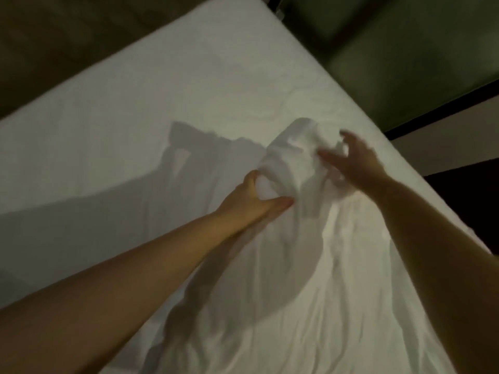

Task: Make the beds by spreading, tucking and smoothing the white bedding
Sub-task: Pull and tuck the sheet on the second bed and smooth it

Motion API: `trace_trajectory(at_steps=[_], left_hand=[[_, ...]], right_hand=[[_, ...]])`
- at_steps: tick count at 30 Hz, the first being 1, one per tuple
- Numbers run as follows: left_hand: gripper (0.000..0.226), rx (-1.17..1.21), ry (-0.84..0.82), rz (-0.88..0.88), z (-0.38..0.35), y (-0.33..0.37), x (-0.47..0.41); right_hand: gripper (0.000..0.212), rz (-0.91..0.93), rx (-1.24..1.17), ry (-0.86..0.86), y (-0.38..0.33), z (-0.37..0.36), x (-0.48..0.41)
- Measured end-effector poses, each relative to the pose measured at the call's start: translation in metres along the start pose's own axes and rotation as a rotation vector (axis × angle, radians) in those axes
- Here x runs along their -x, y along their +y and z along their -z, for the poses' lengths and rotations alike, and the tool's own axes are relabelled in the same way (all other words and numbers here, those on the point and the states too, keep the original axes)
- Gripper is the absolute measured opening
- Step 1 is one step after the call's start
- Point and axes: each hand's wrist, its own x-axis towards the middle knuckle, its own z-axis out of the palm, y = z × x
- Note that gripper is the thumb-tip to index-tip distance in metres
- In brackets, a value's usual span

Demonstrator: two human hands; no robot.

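Note:
A white sheet (291, 265) lies bunched on the white mattress (135, 117), its upper end lifted into a crumpled peak at centre right. My left hand (253, 201) pinches a fold at the left side of that peak, thumb and fingers closed on the cloth. My right hand (356, 160) is blurred at the right side of the peak, fingers spread and curled against the fabric; whether it grips the cloth is unclear. The lower part of the sheet runs wrinkled toward me.
The mattress corner points to the top of the view. Dark floor (48, 44) lies beyond its left edge. A green surface (405, 63) and a dark strip border its right edge.

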Motion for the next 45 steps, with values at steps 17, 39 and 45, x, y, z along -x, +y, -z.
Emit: trace_trajectory(at_steps=[17,39,45], left_hand=[[0.042,0.158,0.489,0.134,0.022,0.047,-0.115],[0.054,-1.141,0.566,-0.381,-0.108,0.059,-0.139],[0.051,-1.210,0.316,-0.536,-0.223,0.062,-0.126]], right_hand=[[0.098,0.364,-0.080,-0.280,0.060,-0.036,-0.037],[0.063,0.329,-0.126,0.110,0.085,-0.118,0.017],[0.063,0.093,0.001,0.303,0.206,-0.081,0.054]])
